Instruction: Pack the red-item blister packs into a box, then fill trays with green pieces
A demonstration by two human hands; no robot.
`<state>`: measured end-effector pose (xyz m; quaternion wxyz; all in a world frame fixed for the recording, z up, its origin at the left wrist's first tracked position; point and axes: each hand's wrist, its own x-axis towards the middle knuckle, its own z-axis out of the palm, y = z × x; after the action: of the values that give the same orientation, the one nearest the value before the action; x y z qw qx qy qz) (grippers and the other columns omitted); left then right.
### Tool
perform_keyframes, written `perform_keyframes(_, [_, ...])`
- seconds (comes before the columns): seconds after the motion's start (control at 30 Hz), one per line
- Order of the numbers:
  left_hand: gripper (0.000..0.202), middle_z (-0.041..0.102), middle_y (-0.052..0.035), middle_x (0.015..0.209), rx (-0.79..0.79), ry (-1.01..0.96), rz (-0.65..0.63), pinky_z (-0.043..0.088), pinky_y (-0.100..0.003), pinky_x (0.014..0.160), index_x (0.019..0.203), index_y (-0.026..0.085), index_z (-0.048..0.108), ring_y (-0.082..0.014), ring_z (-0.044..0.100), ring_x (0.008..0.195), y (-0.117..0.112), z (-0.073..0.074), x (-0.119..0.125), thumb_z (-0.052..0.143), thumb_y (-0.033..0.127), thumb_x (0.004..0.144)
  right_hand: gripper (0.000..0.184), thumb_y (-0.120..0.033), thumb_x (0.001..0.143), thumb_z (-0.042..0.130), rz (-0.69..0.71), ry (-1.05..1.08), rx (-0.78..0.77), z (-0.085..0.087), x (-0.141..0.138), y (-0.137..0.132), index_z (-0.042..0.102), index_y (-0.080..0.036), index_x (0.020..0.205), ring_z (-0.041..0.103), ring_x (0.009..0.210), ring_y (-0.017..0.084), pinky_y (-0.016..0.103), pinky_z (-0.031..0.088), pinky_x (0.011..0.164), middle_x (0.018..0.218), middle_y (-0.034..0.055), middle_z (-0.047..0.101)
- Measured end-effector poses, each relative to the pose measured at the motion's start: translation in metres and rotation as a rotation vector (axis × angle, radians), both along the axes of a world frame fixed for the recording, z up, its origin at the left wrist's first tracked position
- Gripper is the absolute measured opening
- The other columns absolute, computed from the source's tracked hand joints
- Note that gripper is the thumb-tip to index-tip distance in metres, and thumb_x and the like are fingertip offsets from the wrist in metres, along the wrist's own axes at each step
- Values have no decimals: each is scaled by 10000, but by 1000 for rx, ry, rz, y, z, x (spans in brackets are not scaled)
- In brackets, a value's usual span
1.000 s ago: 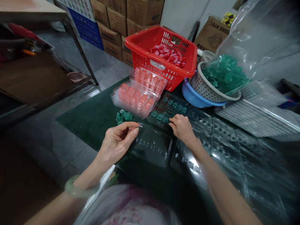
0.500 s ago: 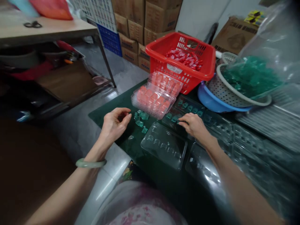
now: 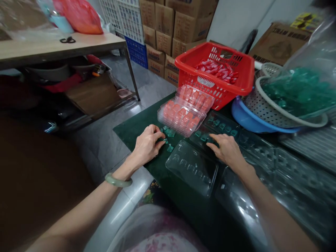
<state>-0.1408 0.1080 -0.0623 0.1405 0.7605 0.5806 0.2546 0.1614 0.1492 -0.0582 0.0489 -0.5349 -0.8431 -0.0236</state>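
My left hand (image 3: 148,145), with a pale green bangle (image 3: 118,181) at the wrist, reaches down to a small pile of clear green plastic pieces (image 3: 170,132). Its thumb and forefinger pinch one green piece (image 3: 165,141) at the pile's near side. Over a clear moulded plastic tray (image 3: 195,140), my right hand (image 3: 228,150) has thumb and forefinger apart, close to the green pieces (image 3: 203,138) set in the tray's slots. Nearer to me lies another clear tray (image 3: 191,168) with bare slots. Behind it, a tray row holds several green pieces (image 3: 222,126).
Clear packs of orange pieces (image 3: 181,115) lie at the table's far side, before a red basket (image 3: 214,78) of pink-red pieces. On the right, a grey colander (image 3: 283,111) with a bag of green pieces sits in a blue basin (image 3: 252,119). More clear trays (image 3: 296,175) cover the table's right.
My left hand has moved right and down to the green pile and closed on a piece. My right thumb and forefinger have parted at the tray. The view has shifted slightly.
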Motion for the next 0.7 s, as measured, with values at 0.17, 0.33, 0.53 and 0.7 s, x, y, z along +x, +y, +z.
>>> perform_keyframes(0.17, [115,550,-31,797,-123,-448,110,390,-247,596,810,162,577,-124,488,660,-1,18,3,584,275,791,279,-283,813,581,-33,222,155,10,-8,-13,627,-147,1052,579,895,273,406,418,748,963,112,669])
perform_keyframes(0.33, [245,527,17,594,-473,-1041,175,284,-166,399,801,148,561,-70,432,475,-5,32,28,686,343,721,194,-291,808,584,-36,962,-107,32,-72,-44,634,-199,972,611,701,152,294,485,669,802,27,669])
perform_keyframes(0.53, [235,563,5,608,-572,-1210,102,312,-140,395,851,141,615,-62,471,488,-17,35,63,689,329,730,132,-288,768,618,-151,1354,-432,33,-100,-54,609,-168,716,559,545,103,227,467,539,603,-18,607])
perform_keyframes(0.7, [267,599,-29,648,-580,-1260,61,336,-147,400,858,110,620,-67,486,493,-21,31,78,673,348,749,177,-323,754,636,-284,1454,-506,26,-81,-58,621,-148,726,524,502,95,208,428,463,576,-8,592])
